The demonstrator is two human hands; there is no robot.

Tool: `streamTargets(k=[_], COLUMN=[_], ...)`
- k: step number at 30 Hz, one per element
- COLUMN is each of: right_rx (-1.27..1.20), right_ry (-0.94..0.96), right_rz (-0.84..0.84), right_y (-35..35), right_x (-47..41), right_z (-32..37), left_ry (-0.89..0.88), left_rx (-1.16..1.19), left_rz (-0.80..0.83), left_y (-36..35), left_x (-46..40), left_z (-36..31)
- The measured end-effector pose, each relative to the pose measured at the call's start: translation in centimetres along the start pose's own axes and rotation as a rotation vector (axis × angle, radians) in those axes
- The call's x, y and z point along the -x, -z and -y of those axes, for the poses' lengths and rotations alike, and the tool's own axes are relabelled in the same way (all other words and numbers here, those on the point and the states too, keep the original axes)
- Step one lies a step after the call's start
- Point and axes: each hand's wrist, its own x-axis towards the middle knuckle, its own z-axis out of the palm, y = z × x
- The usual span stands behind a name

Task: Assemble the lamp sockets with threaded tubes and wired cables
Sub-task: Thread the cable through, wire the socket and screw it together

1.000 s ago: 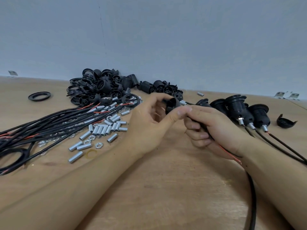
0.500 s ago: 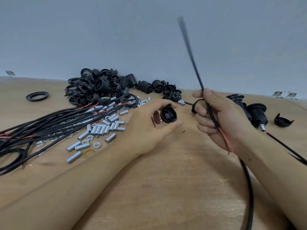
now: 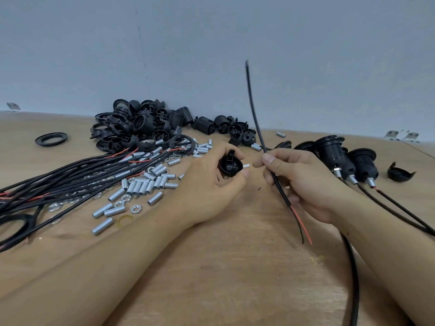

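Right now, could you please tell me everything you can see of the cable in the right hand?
The cable is thin with a black sheath. The right hand pinches it mid-length, tilted. One end rises blurred toward the wall; below the hand the sheath ends and a red and a black wire stick out bare, above the wooden table. It stands apart from the socket cap.

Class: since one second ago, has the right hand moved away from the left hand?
Yes. The right hand has drawn right, toward the finished sockets; a gap separates it from the left hand.

Assembly workbench (image 3: 235, 267), heaped socket parts (image 3: 141, 128)
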Motion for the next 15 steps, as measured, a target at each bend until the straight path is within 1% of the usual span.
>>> streamTargets(k=[4, 6, 8, 10, 13, 15], right_rx=[0.07, 0.048, -0.023, -0.19, -0.56, -0.693], right_ry=[-0.097, -0.078, -0.02, 0.064, 0.153, 0.185], right_rz=[0.048, 0.034, -0.013, -0.061, -0.07, -0.063], right_y=[0.0, 0.0, 0.1, 0.2, 1.0, 1.8], right_x=[-0.1, -0.1, -0.2, -0.3, 0.0, 0.3], right_z=[-0.4, -0.3, 0.0, 0.4, 1.6, 2.4], left_ry=[0.024, 0.034, 0.039, 0.047, 0.068, 0.083], left_rx=[-0.054, -0.065, -0.076, -0.086, -0.099, -0.108], left_rz=[0.014, 0.02, 0.018, 0.013, 0.008, -0.01], left_y=[0.1, 0.2, 0.3, 0.4, 0.4, 0.4], left_x=[0.0, -0.1, -0.1, -0.1, -0.2, -0.3], left_z=[0.1, 0.2, 0.2, 0.4, 0.4, 0.4])
